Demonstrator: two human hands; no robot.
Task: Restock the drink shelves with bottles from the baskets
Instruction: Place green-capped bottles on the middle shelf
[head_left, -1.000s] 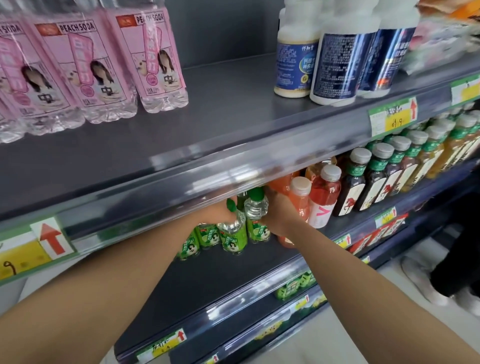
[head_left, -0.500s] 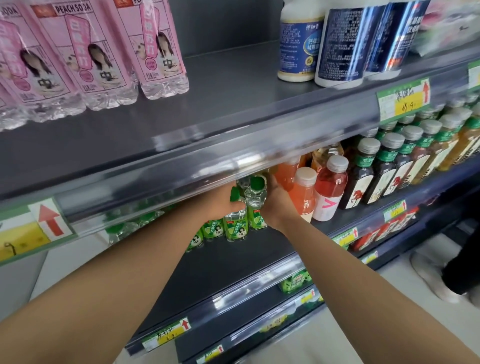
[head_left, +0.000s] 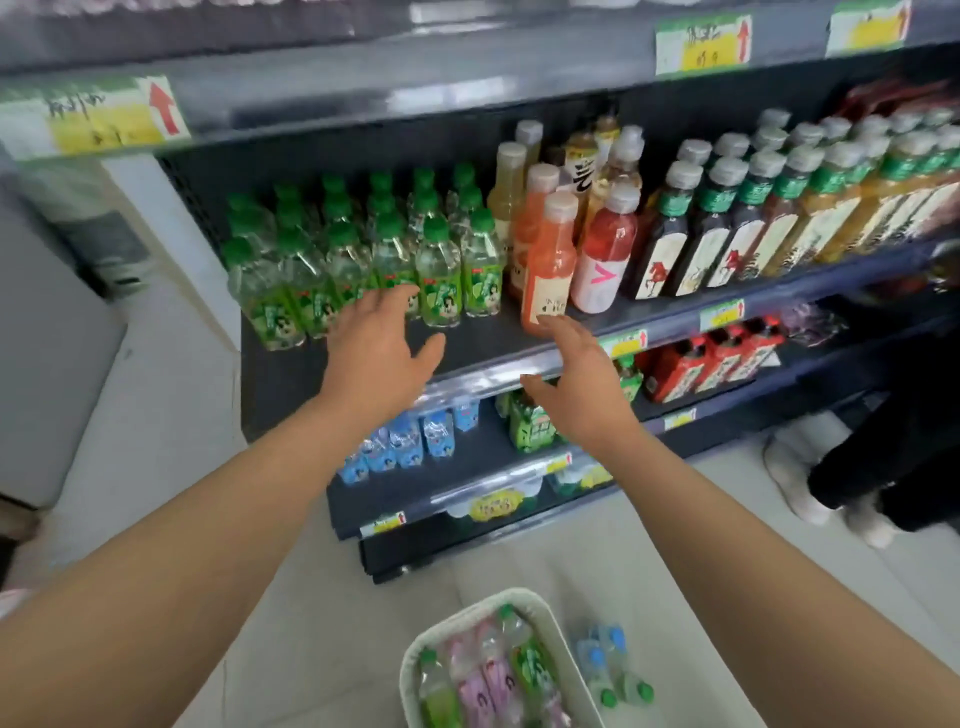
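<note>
Your left hand (head_left: 375, 358) hangs in front of the green-capped bottles (head_left: 363, 260) on the middle shelf (head_left: 483, 340), fingers spread and holding nothing, the fingertips just short of the front row's labels. Those bottles stand upright in packed rows, with a bare strip of shelf in front of them. To their right, your right hand (head_left: 579, 387) is spread and empty too, its fingertips just below the foot of the orange bottle (head_left: 550, 265) at the shelf's edge; whether they touch it you cannot tell through the blur.

What the next move turns on lies the other way: the stock is below and behind both hands, in the white basket (head_left: 545, 610) on the floor (head_left: 322, 623) near the bottom of the view. Green-labelled and pink bottles lie in it on their sides, long axes running roughly away from you. A few blue-capped bottles (head_left: 613, 670) lie just beside its right wall. The basket sits nearer your right arm, so that hand probably has the shorter drop.
</note>
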